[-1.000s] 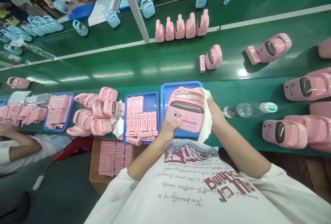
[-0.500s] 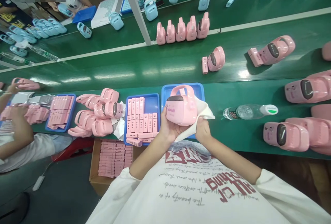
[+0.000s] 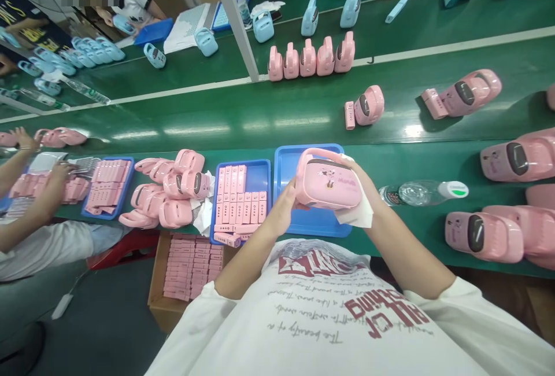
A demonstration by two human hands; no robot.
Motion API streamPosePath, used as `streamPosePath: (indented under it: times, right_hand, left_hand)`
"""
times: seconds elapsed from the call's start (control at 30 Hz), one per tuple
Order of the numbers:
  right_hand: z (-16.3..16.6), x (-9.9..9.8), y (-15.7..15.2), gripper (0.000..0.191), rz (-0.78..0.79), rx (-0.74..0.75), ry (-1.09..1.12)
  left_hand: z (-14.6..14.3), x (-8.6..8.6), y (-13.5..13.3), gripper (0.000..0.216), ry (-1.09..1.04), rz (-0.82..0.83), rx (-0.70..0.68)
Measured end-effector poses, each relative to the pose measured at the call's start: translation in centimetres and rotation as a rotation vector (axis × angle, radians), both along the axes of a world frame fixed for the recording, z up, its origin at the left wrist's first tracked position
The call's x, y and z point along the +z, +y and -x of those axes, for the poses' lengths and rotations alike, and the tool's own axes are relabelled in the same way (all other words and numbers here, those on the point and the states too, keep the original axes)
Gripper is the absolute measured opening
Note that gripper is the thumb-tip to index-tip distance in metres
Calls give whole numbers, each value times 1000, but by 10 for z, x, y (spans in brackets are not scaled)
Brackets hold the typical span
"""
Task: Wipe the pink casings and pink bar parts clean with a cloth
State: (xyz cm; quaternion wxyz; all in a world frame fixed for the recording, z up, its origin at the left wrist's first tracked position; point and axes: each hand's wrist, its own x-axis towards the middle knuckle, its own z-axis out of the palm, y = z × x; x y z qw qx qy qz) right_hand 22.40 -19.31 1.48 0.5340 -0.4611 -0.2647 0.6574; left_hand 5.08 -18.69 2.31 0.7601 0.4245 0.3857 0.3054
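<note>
A pink device with a carry handle point(image 3: 328, 184) is held above the blue tray in front of me, its printed broad side turned up towards me. My left hand point(image 3: 284, 209) grips its left end, thumb at the edge. On the far right side, my right hand point(image 3: 356, 172) presses a white cloth point(image 3: 366, 209) against the device; most of its fingers are hidden behind device and cloth. Beneath lies the blue tray point(image 3: 284, 159). Left of it, another blue tray point(image 3: 265, 170) holds rows of small pink blocks point(image 3: 236, 207).
Several pink devices point(image 3: 176, 214) are piled at left, beside a co-worker's arms point(image 3: 41, 214). A plastic bottle point(image 3: 422, 192) lies right of the tray. More pink devices point(image 3: 489, 237) stand at far right. A carton point(image 3: 158, 295) of pink blocks sits below the table edge.
The pink device has been turned in my hands, from its dark-window end to its printed side. My right hand moved up and behind it with the cloth. Across the table, a hand let go of a blue device.
</note>
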Motion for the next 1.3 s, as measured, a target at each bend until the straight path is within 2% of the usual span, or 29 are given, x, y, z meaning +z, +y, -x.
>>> streamPosePath:
  times: [0.03, 0.1, 0.23, 0.37, 0.43, 0.57, 0.67, 0.77, 0.83, 0.97, 1.07, 1.13, 1.17, 1.2, 1.23, 1.3]
  right_hand:
    - [0, 1, 0, 48, 21, 78, 72]
    - [1, -1, -1, 49, 30, 136, 148]
    - [7, -12, -5, 53, 94, 51, 251]
    - [11, -19, -3, 44, 192, 12, 324]
    - [13, -18, 0, 33, 241, -61, 279]
    - [18, -12, 0, 17, 322, -307, 202]
    - [19, -8, -2, 18, 344, -427, 162]
    - [19, -5, -4, 28, 364, -441, 142]
    - [18, -2, -4, 34, 274, -432, 25]
    - [18, 4, -8, 44, -25, -382, -488]
    - [22, -6, -14, 41, -412, -373, -932]
    - [24, -22, -18, 30, -723, -373, -1179]
    - [26, -32, -20, 27, -826, -359, -1245]
    - [27, -42, -22, 28, -867, -342, -1258]
    - [28, -52, -23, 31, -838, -328, -1212]
    - [34, -67, -26, 41, -661, -316, -1027]
  left_hand:
    - [1, 1, 0, 65, -3, 9, -5]
    - [1, 2, 0, 64, 13, 46, -7]
    - [-2, -1, 2, 74, 57, 166, -30]
    - [-5, -4, 4, 85, 86, 195, -15]
    - [-7, -7, 4, 90, 92, 213, -11]
    - [-7, -12, 5, 93, 49, 258, -57]
    - [-6, -12, 7, 94, 17, 318, -103]
    - [-5, -7, 11, 89, 14, 421, -137]
    - [-5, -3, 15, 83, -2, 501, -141]
    - [-8, -1, 19, 77, -52, 568, -64]
    - [-12, -6, 17, 66, -57, 544, 25]
    - [-15, -11, 14, 61, -80, 507, 96]
    - [-16, -14, 12, 60, -99, 470, 139]
    - [-17, -17, 9, 60, -117, 419, 185]
    - [-17, -19, 7, 61, -128, 354, 232]
    - [-14, -24, 2, 70, -124, 226, 301]
